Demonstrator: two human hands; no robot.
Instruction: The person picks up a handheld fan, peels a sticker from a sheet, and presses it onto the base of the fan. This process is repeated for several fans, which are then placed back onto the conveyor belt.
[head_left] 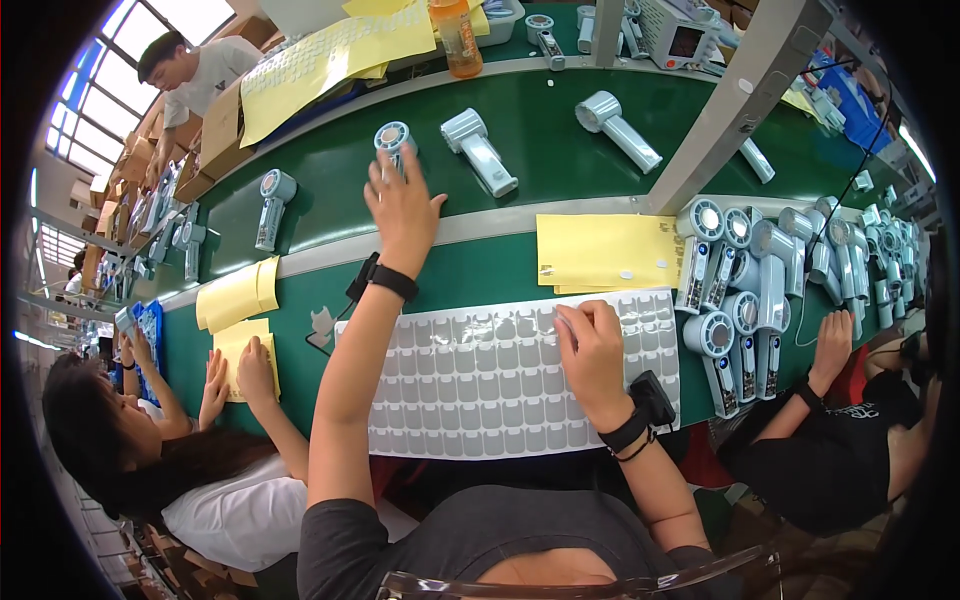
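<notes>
My left hand (405,215) reaches across to the green belt, fingers stretched and apart. Its fingertips overlap a pale-blue handheld fan (391,134); whether they touch it I cannot tell. Below, my right hand (594,365) rests over a white sheet of grey, tab-shaped stickers (470,385), with its fingers curled and pinched near the upper edge. Whatever sits between those fingertips is hidden or too small to name. Further fans lie on the belt: one (481,152) just right of my left hand, another (617,131) farther right, and one (272,208) to the left.
Many fans (745,312) crowd the table at right, beside a metal post (735,110). Yellow sheets (605,250) lie beyond the stickers. Co-workers sit at left and right; a person (205,80) stands at far left. An orange bottle (457,40) stands beyond the belt.
</notes>
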